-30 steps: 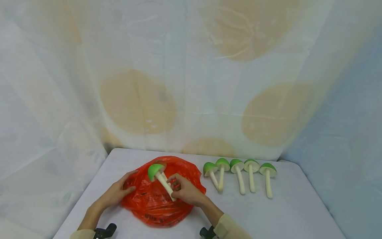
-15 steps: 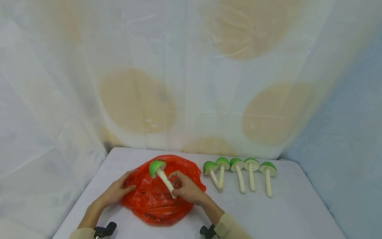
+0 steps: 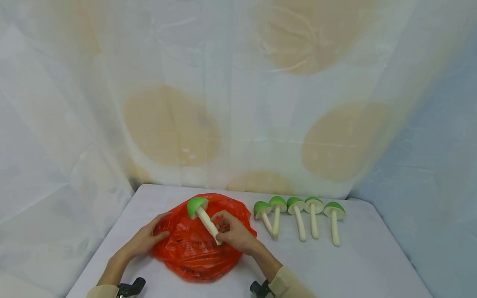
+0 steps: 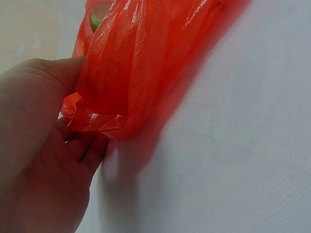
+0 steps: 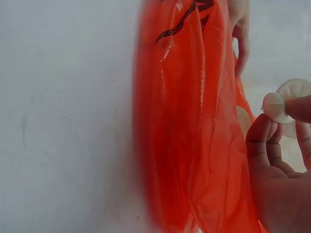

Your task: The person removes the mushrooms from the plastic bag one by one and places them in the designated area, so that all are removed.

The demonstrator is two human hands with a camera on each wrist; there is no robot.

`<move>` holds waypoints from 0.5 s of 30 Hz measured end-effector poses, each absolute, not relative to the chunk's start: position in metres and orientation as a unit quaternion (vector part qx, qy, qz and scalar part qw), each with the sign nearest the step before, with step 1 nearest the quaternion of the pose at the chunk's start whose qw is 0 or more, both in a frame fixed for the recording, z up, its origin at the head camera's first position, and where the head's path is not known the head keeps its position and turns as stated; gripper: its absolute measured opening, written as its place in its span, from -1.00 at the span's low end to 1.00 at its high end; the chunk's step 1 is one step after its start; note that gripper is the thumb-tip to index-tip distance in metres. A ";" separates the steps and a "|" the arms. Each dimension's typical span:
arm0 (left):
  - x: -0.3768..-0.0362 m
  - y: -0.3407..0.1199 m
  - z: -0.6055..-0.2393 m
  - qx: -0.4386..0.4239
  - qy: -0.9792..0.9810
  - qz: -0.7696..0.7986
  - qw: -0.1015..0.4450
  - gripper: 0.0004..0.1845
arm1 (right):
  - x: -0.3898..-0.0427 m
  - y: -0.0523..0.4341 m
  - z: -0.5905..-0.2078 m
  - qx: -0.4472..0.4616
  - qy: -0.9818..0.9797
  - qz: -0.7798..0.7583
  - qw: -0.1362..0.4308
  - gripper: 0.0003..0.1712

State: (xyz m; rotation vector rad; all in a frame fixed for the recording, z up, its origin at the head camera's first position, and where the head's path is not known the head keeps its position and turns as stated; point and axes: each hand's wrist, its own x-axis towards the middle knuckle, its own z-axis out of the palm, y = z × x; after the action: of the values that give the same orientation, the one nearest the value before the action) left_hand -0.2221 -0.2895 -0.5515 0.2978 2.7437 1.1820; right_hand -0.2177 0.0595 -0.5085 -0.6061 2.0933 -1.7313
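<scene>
My right hand (image 3: 234,234) pinches the lower stem of a toy mushroom (image 3: 206,224) with a green cap and a white stem. The mushroom slants over the red plastic bag (image 3: 193,265), cap pointing up and left. The right wrist view shows the stem's rounded end (image 5: 274,107) between thumb and fingers. On the bag's left side, my left hand (image 3: 143,240) grips its edge. In the left wrist view the thumb (image 4: 68,73) lies on the red film and the other fingers are behind it, partly hidden. A bit of green (image 4: 95,22) shows past the bag's edge.
To the right of the bag, several more green-capped mushrooms (image 3: 334,225) lie in a row on the white-covered table (image 3: 357,269). The stems of the two leftmost meet at their lower ends. A patterned sheet (image 3: 238,103) hangs behind the table.
My right hand has lifted the mushroom a little up and to the right over the bag. The left hand keeps its place, and the row of mushrooms is unchanged.
</scene>
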 end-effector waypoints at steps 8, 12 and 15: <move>-0.223 -0.291 -0.552 0.096 0.911 0.395 0.071 -0.30 | -0.222 0.070 -0.510 -0.218 0.738 -0.622 0.148 -0.52; -0.223 -0.291 -0.552 0.096 0.911 0.394 0.074 -0.30 | -0.225 0.076 -0.510 -0.213 0.740 -0.623 0.135 -0.51; -0.222 -0.291 -0.551 0.099 0.911 0.393 0.073 -0.30 | -0.226 0.081 -0.509 -0.206 0.744 -0.623 0.130 -0.50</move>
State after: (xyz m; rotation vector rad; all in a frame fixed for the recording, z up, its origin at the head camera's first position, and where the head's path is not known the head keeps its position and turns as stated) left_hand -0.2221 -0.2907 -0.5512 0.2985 2.7356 1.1816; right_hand -0.2264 0.0806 -0.5088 -0.5976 2.1610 -1.8089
